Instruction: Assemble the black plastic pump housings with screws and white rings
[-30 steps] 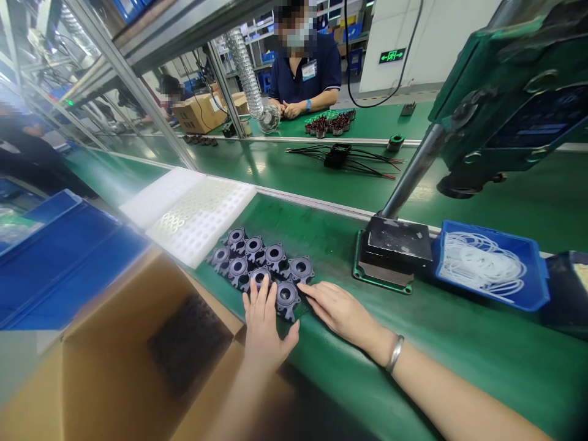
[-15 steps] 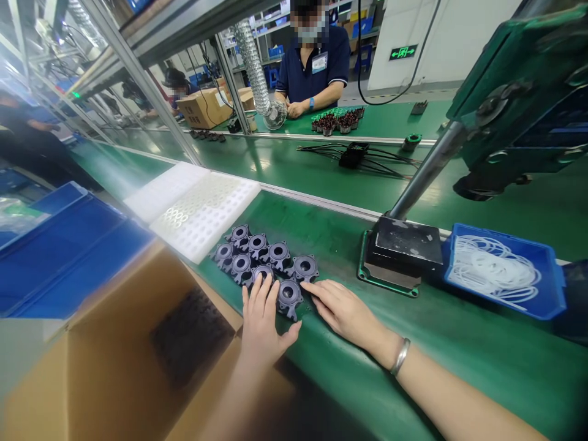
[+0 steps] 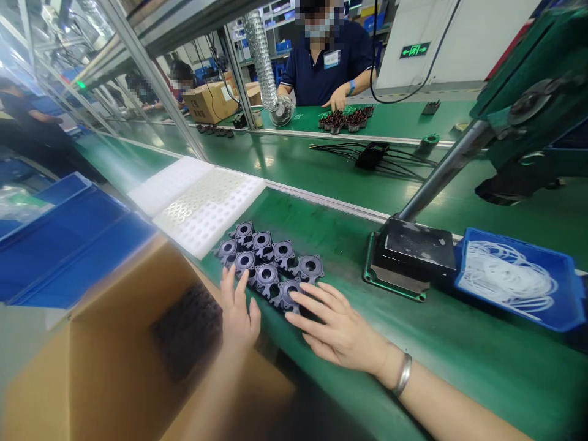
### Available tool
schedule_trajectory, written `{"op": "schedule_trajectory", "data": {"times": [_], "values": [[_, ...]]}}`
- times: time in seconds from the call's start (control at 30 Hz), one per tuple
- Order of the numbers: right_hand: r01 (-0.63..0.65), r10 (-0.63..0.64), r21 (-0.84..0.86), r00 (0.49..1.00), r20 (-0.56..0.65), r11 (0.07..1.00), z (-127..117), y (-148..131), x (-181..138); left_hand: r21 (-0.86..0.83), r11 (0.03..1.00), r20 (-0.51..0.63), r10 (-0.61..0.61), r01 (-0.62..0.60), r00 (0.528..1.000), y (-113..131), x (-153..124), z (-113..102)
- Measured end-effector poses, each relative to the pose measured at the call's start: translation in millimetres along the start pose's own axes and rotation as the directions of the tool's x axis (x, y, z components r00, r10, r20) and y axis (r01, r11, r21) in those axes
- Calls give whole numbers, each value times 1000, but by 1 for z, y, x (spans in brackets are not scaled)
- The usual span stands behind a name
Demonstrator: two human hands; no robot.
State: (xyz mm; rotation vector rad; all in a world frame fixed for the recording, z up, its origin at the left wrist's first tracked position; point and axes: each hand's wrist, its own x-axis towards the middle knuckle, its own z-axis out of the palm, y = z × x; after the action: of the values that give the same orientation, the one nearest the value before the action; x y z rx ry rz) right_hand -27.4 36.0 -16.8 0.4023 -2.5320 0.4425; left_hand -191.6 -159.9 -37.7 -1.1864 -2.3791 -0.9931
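Several dark round housings [image 3: 269, 263] lie clustered on the green bench [image 3: 459, 361] in front of me. My left hand [image 3: 239, 312] lies flat with fingers apart at the near left edge of the cluster, fingertips by the closest housings. My right hand [image 3: 333, 327] is spread open over the nearest housing on the right side, fingers touching it. A metal bracelet circles my right wrist. Neither hand holds anything.
An open cardboard box [image 3: 114, 361] with dark parts inside stands at the near left. White foam trays [image 3: 202, 199] lie beyond the housings. A press base [image 3: 413, 257] and a blue bin of white rings [image 3: 514, 278] sit to the right. A person works across the conveyor.
My left hand slid left and back toward the box edge, off the housings. My right hand moved left over the nearest housing. The view shifted slightly.
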Motion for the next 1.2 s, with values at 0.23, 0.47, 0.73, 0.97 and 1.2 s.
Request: {"op": "schedule_trajectory", "data": {"times": [0.23, 0.47, 0.73, 0.97, 1.2], "values": [[6, -5, -2, 987, 163, 1000, 7, -1, 3, 5, 997, 38, 78, -78, 996, -1, -4, 12], [-12, 13, -10, 989, 145, 1000, 7, -1, 3, -10, 996, 17, 86, -86, 996, 2, -3, 16], [2, 0, -13, 992, 126, 1000, 8, 0, -1, 1, 996, 26, 86, -86, 996, 1, -3, 15], [-14, 21, -43, 985, 169, 999, 11, 2, -4, -1, 998, 31, 63, -63, 998, 1, -3, 16], [-6, 13, -51, 988, 152, 999, 12, 2, -3, 8, 998, 44, 68, -69, 997, 1, -3, 15]]}}
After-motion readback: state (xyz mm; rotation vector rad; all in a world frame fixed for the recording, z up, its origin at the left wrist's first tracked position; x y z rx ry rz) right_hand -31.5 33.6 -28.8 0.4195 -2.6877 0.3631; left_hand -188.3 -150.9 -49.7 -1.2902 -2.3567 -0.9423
